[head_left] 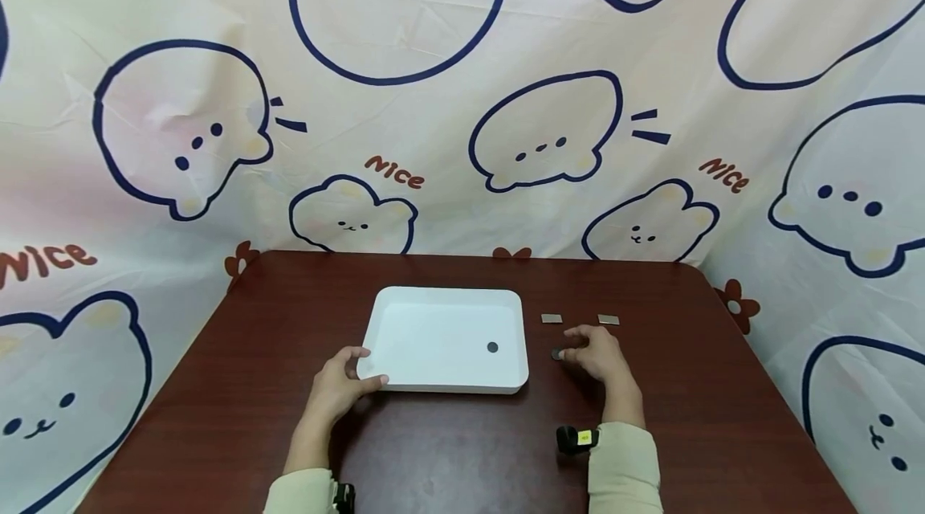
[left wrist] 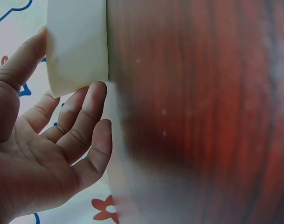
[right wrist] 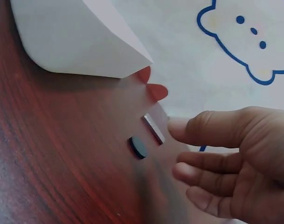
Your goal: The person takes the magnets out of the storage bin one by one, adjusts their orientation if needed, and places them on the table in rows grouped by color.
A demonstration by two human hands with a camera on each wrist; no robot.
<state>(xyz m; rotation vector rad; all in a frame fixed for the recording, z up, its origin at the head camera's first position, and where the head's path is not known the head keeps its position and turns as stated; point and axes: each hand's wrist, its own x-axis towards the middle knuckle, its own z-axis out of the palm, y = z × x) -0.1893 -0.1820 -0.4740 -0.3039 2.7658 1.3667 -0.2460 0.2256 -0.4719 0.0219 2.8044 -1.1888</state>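
A shallow white tray (head_left: 441, 337) lies on the table, with one dark round disc (head_left: 492, 347) inside near its right side. My left hand (head_left: 336, 385) holds the tray's near left corner, the thumb and fingers on different sides of it. In the left wrist view the left hand (left wrist: 53, 135) has fingertips against the tray's edge (left wrist: 79, 51). To the right of the tray, my right hand (head_left: 596, 353) hovers by a second dark disc (head_left: 556, 354). The right wrist view shows this disc (right wrist: 137, 148) on the table, apart from the loosely extended fingers of the right hand (right wrist: 225, 163).
Two small grey rectangular pieces, a left one (head_left: 552, 319) and a right one (head_left: 609, 320), lie beyond the right hand. The brown table (head_left: 462, 450) ends at a patterned cloth (head_left: 448, 128) behind and at both sides.
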